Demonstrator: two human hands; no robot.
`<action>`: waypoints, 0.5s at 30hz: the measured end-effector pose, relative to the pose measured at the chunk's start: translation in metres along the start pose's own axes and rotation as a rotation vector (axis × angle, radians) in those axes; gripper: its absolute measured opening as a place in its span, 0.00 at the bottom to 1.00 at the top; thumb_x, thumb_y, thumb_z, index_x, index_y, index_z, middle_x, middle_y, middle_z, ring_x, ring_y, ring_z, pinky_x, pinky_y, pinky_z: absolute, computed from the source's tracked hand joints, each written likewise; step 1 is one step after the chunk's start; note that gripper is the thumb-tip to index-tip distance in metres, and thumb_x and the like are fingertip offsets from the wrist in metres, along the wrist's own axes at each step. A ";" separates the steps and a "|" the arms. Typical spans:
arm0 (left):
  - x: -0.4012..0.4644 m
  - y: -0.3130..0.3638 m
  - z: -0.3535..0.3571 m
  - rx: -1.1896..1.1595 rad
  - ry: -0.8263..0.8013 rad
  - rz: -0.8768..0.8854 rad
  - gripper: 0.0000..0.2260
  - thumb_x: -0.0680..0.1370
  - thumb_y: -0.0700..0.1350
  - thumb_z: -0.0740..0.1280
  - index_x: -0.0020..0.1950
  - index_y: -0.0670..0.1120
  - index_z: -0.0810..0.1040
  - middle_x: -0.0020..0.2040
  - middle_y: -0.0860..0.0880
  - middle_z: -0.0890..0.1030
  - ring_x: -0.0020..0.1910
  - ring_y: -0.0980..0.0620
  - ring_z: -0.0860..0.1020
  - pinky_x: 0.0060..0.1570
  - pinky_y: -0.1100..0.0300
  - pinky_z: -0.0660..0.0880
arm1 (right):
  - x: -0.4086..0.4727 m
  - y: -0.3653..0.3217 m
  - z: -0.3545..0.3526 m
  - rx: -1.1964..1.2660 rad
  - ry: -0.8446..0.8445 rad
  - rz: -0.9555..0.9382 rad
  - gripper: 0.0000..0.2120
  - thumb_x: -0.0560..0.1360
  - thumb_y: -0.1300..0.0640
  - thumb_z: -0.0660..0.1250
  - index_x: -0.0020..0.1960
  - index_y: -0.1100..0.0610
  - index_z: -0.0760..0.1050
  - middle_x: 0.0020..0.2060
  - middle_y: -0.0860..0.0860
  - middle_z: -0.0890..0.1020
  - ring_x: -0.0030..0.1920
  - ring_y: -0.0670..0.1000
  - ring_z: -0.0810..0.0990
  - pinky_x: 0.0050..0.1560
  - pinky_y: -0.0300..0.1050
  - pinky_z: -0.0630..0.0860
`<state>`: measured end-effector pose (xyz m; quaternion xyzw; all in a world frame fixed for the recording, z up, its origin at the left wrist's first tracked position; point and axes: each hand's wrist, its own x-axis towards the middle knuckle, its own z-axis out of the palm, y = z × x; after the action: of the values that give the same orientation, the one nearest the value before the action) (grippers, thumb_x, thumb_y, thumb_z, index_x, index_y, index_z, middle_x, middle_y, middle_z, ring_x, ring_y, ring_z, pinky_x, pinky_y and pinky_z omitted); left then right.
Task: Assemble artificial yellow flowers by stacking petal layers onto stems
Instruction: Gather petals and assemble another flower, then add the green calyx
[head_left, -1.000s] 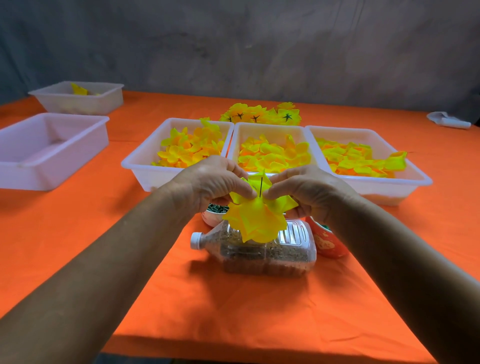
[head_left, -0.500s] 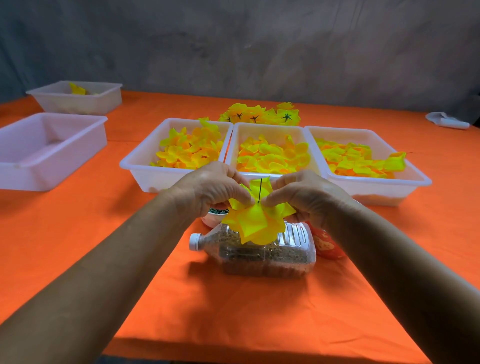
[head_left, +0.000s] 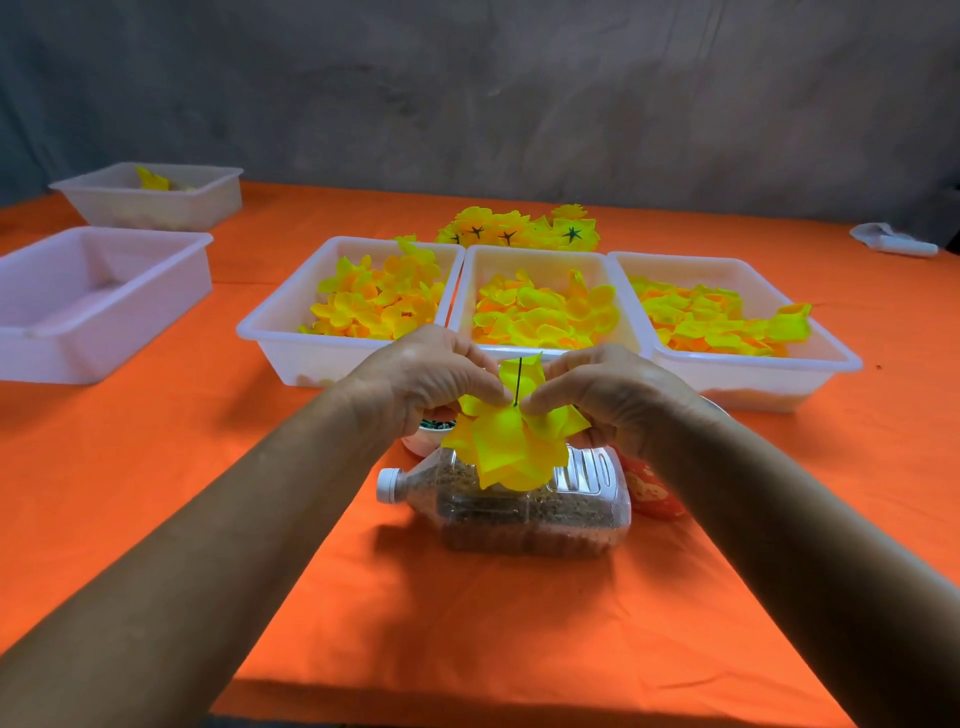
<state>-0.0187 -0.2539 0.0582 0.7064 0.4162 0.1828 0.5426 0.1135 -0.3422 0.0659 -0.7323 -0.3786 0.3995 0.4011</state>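
Your left hand and right hand both pinching the yellow fabric petal layers around a thin dark wire stem; above a clear plastic bottle, near the orange worktop's front edge

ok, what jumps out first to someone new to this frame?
Both hands, left hand and right hand, pinch a yellow flower on a thin stem, above a bottle lying on its side. Behind them, three tubs of yellow petals stand side by side on the orange table.
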 end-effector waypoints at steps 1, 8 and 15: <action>0.000 -0.001 0.001 0.008 0.009 0.001 0.09 0.67 0.36 0.75 0.39 0.46 0.78 0.37 0.48 0.75 0.41 0.48 0.74 0.33 0.60 0.69 | 0.001 0.000 0.000 -0.007 0.007 -0.004 0.11 0.66 0.67 0.74 0.36 0.54 0.75 0.32 0.52 0.76 0.33 0.49 0.74 0.31 0.39 0.70; 0.002 -0.005 0.006 0.060 0.042 0.035 0.10 0.66 0.35 0.76 0.40 0.46 0.78 0.35 0.50 0.75 0.37 0.53 0.73 0.32 0.62 0.66 | 0.008 0.009 0.006 -0.070 0.047 0.001 0.08 0.65 0.63 0.75 0.38 0.56 0.77 0.37 0.57 0.76 0.35 0.53 0.73 0.28 0.35 0.68; 0.004 -0.013 0.004 0.072 0.055 0.032 0.11 0.64 0.37 0.78 0.40 0.45 0.78 0.33 0.51 0.76 0.32 0.56 0.74 0.29 0.65 0.70 | 0.005 0.019 0.001 -0.019 0.029 0.005 0.09 0.65 0.61 0.77 0.39 0.53 0.77 0.27 0.47 0.80 0.27 0.43 0.76 0.26 0.34 0.68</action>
<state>-0.0185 -0.2520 0.0443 0.7269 0.4258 0.1956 0.5020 0.1194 -0.3455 0.0470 -0.7426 -0.3746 0.3865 0.3985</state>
